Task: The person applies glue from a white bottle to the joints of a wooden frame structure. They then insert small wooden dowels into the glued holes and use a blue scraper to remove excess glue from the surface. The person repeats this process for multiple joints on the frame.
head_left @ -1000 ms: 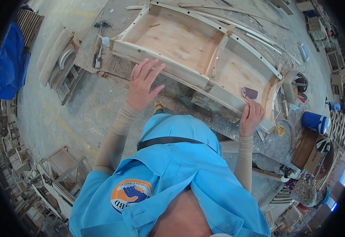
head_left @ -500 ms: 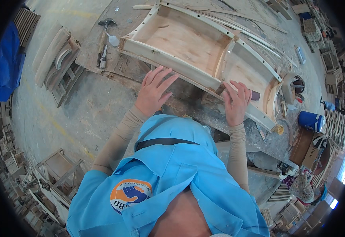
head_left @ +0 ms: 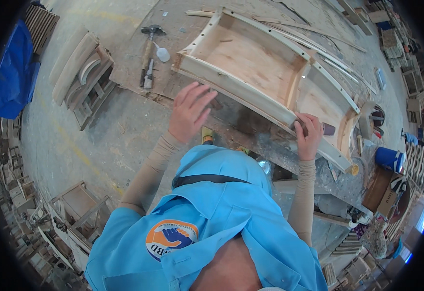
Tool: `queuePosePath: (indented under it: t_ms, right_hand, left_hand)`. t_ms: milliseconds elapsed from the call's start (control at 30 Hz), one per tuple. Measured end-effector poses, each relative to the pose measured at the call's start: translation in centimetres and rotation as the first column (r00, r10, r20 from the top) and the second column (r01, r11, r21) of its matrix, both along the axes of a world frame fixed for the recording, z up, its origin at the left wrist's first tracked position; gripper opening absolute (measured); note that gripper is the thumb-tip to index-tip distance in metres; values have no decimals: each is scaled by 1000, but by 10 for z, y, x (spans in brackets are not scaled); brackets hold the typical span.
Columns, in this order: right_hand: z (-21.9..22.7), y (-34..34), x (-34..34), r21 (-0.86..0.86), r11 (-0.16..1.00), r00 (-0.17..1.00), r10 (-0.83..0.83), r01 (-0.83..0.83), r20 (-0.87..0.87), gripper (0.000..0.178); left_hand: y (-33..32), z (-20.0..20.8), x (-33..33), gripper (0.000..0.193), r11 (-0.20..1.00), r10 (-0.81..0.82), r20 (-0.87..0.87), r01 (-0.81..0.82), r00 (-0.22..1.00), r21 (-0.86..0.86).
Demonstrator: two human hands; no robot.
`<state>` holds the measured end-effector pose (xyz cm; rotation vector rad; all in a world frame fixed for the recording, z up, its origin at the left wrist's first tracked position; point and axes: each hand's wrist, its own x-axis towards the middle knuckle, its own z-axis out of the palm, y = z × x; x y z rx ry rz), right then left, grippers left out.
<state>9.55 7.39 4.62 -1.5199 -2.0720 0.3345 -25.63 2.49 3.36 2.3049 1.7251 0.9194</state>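
Observation:
A pale curved wooden frame [head_left: 250,92] with thin panels set inside its rails lies across the workbench, dark holes dotting its edges. My right hand [head_left: 309,136] bends its fingers over the near rail, just right of the cross-divider. Beside those fingers a purple-brown piece [head_left: 328,129] shows; whether I hold it cannot be seen. My left hand [head_left: 190,112] hovers below the near left rail, fingers spread and nothing in them. A hammer [head_left: 149,53], a chisel-like tool [head_left: 149,75] and a white squeeze bottle [head_left: 162,53] lie left of the frame.
Curved wooden parts [head_left: 83,72] are stacked at the left on the floor. Long thin strips [head_left: 338,68] lie behind the frame. A blue container [head_left: 387,158] and a cardboard box [head_left: 379,189] stand at the right. The bench edge [head_left: 153,98] runs below the frame.
The view has shifted, so the bench and frame sit further right and lower. My left hand is now farther from the near rail; my right fingers are more bent over it.

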Motion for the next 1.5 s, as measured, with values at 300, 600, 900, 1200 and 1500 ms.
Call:
queuePosePath:
  t_ms: [300, 600, 900, 1200, 1500]
  right_hand:
    - [-7, 0, -2, 33, 999, 999, -35, 36, -29, 23]
    - [-10, -5, -7, 27, 993, 993, -115, 114, 38, 39]
    - [-11, -5, -8, 27, 994, 988, -111, 109, 109, 39]
    - [-8, -7, -7, 22, 994, 988, -108, 107, 113, 36]
    - [-3, -6, -12, 37, 993, 988, -118, 115, 98, 32]
  left_hand:
    - [23, 3, -97, 45, 947, 291, 36, -293, 956, 131]
    - [46, -15, -130, 44, 937, 316, 30, -317, 948, 144]
    - [68, -51, -150, 52, 894, 448, 76, -446, 891, -33]
    - [102, -83, -159, 57, 882, 470, 45, -468, 881, -60]
    - [121, -114, -163, 47, 904, 422, 2, -421, 907, 69]
